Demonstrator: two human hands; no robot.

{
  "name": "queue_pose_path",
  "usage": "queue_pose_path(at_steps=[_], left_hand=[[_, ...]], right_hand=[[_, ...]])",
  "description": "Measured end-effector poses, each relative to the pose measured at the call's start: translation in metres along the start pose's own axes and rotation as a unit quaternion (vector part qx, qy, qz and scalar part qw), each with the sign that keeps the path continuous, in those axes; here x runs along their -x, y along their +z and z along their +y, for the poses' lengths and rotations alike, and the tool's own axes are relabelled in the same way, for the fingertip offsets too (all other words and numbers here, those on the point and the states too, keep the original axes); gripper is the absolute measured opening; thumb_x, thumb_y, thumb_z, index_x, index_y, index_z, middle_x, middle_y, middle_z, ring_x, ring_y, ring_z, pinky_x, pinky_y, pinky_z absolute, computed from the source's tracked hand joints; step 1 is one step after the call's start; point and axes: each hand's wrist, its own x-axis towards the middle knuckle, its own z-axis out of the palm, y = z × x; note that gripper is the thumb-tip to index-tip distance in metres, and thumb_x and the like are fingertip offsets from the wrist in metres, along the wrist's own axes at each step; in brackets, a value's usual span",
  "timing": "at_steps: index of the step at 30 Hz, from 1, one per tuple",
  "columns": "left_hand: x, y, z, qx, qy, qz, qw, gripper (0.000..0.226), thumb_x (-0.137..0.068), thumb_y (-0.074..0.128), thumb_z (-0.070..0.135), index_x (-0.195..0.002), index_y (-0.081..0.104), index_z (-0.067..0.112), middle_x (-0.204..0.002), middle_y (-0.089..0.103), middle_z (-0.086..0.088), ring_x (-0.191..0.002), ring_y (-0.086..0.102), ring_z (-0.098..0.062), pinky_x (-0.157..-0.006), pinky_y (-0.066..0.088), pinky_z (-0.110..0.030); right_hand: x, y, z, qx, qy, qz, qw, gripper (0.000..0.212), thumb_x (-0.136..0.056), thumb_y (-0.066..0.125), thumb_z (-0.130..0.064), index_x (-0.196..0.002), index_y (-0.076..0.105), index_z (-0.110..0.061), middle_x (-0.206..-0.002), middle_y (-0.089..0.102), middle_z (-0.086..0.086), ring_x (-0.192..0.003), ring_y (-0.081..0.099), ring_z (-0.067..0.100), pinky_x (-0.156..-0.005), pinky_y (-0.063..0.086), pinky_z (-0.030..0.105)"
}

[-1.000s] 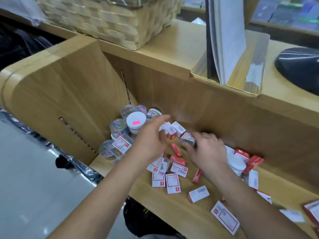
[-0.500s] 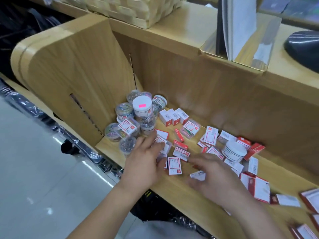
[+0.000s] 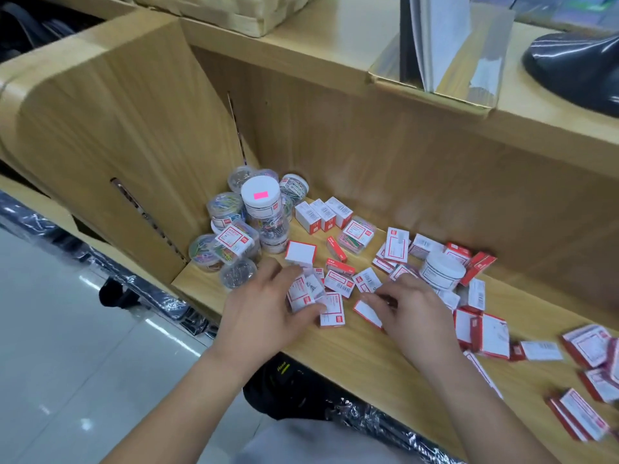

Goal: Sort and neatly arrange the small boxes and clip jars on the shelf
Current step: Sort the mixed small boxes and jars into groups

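Note:
Small red-and-white boxes (image 3: 338,283) lie scattered over the wooden shelf (image 3: 351,360). Three of them stand in a row (image 3: 321,214) near the back. Clip jars are bunched in the left corner, topped by a white-lidded jar with a pink sticker (image 3: 260,195). Another white-lidded jar (image 3: 442,271) sits among the boxes on the right. My left hand (image 3: 264,309) grips a few small boxes (image 3: 301,294) near the front edge, its thumb against one more. My right hand (image 3: 412,313) pinches the edge of a white-faced box (image 3: 367,311) lying on the shelf.
A wooden side panel (image 3: 110,135) closes the shelf on the left and a back panel (image 3: 435,169) rises behind. On top stand a woven basket (image 3: 234,11), a clear stand with papers (image 3: 438,55) and a black object (image 3: 576,68). More boxes (image 3: 589,343) lie far right.
Both hands have drawn back from the rear of the shelf to the front edge. The left hand has gathered a few boxes, and the right has settled on a white-faced box.

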Motion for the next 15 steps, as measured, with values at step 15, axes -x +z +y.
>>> queue_pose_path(at_steps=[15], left_hand=[[0.042,0.036,0.067,-0.014,0.126,-0.038,0.991,0.052,-0.073,0.072,0.054,-0.118,0.068,0.031,-0.117,0.058,0.005,-0.105,0.053,-0.023,-0.081,0.052,-0.039]], right_hand=[[0.054,-0.057,0.041,-0.134,0.029,0.127,0.982,0.012,-0.089,0.075,-0.016,-0.1,0.078,-0.019,-0.092,0.074,-0.009,-0.082,0.066,0.013,-0.075,0.056,0.038]])
